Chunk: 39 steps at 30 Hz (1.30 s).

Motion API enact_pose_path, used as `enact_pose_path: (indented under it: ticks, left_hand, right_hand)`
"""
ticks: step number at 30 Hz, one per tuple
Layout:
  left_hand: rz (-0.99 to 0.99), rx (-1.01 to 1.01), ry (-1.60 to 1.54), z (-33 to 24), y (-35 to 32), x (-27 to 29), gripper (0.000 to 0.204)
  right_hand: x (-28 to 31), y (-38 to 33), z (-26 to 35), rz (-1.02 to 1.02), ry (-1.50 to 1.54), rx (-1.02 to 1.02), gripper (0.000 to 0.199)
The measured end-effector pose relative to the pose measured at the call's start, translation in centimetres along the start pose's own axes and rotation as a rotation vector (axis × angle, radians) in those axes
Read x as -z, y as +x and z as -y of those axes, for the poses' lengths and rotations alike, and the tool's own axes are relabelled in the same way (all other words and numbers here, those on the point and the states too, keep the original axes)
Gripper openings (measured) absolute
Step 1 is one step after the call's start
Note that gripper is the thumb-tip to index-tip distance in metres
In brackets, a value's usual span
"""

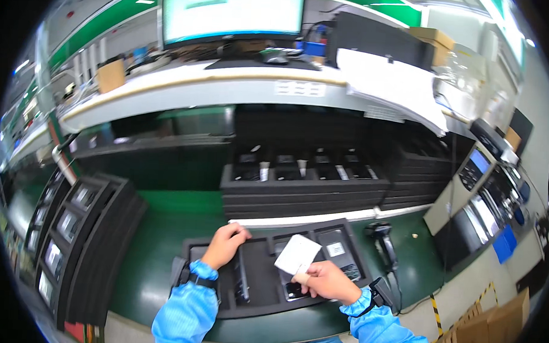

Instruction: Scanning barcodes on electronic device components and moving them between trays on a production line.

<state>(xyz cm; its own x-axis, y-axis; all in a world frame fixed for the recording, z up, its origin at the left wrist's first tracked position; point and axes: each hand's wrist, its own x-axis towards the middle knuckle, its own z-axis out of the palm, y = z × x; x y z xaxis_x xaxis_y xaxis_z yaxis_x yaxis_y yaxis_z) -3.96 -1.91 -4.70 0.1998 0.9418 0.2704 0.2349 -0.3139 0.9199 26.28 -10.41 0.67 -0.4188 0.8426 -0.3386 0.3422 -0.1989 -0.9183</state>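
My left hand [223, 245] is closed at the upper end of a thin dark device [241, 280], which stands tilted on its edge in a black foam tray [259, 304]. What the device is, I cannot make out. Between the thumb and fingers of my right hand [331, 281] is a white square card [297, 254], held above the tray. Beneath the card, another dark flat device [293, 291] shows in part. A device with a white label [335, 249] lies in the rightmost compartment.
A handheld scanner [383, 245] stands right of the tray. Stacked foam trays [304, 194] with dark devices sit behind it, more trays [84, 243] lean at the left. A shelf holds a monitor [231, 13] and papers [389, 85]. A grey instrument [467, 184] stands at the right.
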Motion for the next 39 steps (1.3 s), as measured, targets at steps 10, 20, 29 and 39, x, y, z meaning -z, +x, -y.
enact_pose_path:
  ticks: [10, 20, 29, 39]
  left_hand:
    - [0.002, -0.030, 0.029, -0.6, 0.0, -0.7, 0.014]
    - [0.058, -0.041, 0.621, -2.5, -1.2, -1.9, 0.021]
    - [-0.301, -0.101, 0.488, -2.6, -2.7, 4.0, 0.027]
    - [-0.492, 0.155, 0.102, 3.0, -6.8, 7.7, 0.012]
  right_hand:
    - [-4.1, 1.2, 1.5, 0.259, -0.201, -0.208, 0.036]
    - [9.9, -4.8, -8.2, -1.310, -0.669, 0.131, 0.036]
    - [14.0, -3.6, -7.9, -1.137, -0.383, -0.068, 0.051]
    - [-6.3, 1.4, 2.5, 0.226, 0.638, -0.109, 0.050]
